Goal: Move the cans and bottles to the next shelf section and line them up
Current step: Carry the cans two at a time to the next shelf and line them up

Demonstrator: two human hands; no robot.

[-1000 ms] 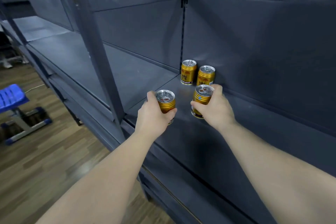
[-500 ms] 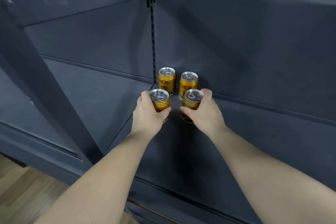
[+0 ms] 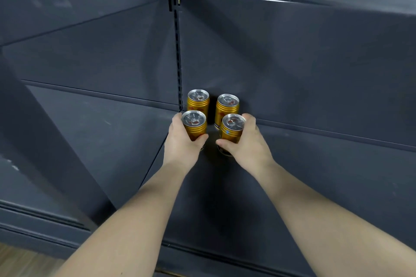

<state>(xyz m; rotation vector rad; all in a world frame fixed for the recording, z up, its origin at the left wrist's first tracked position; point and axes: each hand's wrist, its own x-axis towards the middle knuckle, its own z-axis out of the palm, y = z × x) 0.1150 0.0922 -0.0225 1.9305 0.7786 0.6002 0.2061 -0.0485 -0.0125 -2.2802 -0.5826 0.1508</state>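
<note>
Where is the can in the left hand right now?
Head view, centre frame: the left hand grips the front left can just in front of the rear left can by the slotted upright; the front right can is beside it.

Gold cans [image 3: 198, 102] [image 3: 227, 108] [image 3: 194, 125] [image 3: 231, 129]: four — two at the shelf's [image 3: 315, 186] back edge, two just in front.
Hands [image 3: 183, 144] [image 3: 247, 147]: two — one can each.

Back pair [image 3: 198, 105]: gold, upright, side by side.
Front-left can [image 3: 194, 127]: gold (silver lid), gripped, just ahead.
Front-right can [image 3: 231, 130]: same again, gripped.
</note>
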